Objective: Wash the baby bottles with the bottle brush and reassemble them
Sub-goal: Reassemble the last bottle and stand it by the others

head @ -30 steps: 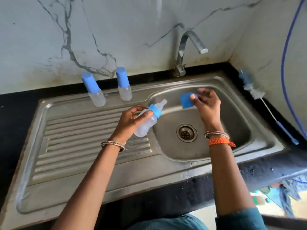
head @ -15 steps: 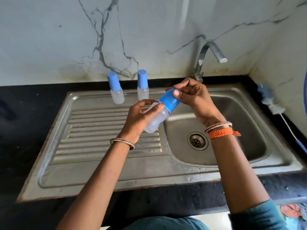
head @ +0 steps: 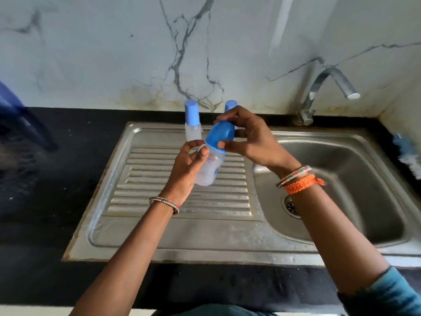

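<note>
- We are at the reassembly step: our left hand (head: 186, 169) is wrapped round the clear body of the bottle (head: 208, 168), fingers curled about it, holding it tilted above the ribbed drainboard (head: 159, 201).
- Our right hand (head: 248, 137) pinches the blue cap (head: 219, 135) between thumb and fingers, and the cap sits over the bottle's top, down against the blue collar.
- Whether the cap is fully seated we cannot tell; it looks on, but the joint is partly hidden by our fingers.
- Two more bottles stand upright at the back edge of the sink unit: the left one (head: 192, 124) is in plain sight with its blue cap on, the right one (head: 230, 104) shows only its cap top behind our right hand.
- Both of those look already put together, so we judge this is the last of the three to finish.
- The brush (head: 407, 153) lies on the counter to the right of the basin (head: 341, 179), blurred, well apart from our hands and not in use.
- The tap (head: 328, 87) runs no water that we can see.
- Next, we think, the cap wants a firm press or a small twist until it sits square, with the left hand keeping the body steady.
- After that the bottle needs setting upright beside the other two, near the back edge, gently enough not to knock them over.
</note>
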{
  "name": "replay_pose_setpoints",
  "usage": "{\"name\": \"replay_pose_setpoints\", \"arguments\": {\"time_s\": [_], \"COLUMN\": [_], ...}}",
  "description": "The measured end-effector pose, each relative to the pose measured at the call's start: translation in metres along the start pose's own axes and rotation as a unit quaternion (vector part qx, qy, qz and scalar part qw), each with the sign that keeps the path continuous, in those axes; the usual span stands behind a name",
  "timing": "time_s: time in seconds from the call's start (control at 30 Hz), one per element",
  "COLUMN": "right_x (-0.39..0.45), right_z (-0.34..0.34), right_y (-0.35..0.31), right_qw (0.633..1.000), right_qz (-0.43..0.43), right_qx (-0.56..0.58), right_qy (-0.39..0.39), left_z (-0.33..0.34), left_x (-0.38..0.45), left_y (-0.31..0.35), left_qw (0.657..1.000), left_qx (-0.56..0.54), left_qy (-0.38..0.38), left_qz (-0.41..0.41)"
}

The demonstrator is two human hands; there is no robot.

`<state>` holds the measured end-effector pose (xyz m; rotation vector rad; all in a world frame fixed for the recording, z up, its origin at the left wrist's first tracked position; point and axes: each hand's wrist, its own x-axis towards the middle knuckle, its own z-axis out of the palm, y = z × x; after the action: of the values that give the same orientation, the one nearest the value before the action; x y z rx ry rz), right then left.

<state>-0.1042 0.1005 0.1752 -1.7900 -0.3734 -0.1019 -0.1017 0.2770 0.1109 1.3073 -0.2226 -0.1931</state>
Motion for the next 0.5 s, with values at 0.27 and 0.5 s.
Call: {"name": "replay_pose_setpoints", "arguments": {"time_s": [0.27, 0.5], "right_x": [0.118, 0.204], "right_z": [0.092, 0.152], "right_y": [0.051, 0.103], "right_qw": [0.969, 0.945], "right_qz": [-0.019, 0.005], "right_qx": [-0.246, -0.325], "right_qy": [0.025, -0.027], "left_z": [-0.148, -0.225], "left_x": [0.039, 0.084], "left_y": [-0.034, -0.030], "left_qw": [0.945, 0.927], "left_qx": [0.284, 0.354], "left_qy": [0.161, 0.122], "left_qz": [-0.023, -0.009]}}
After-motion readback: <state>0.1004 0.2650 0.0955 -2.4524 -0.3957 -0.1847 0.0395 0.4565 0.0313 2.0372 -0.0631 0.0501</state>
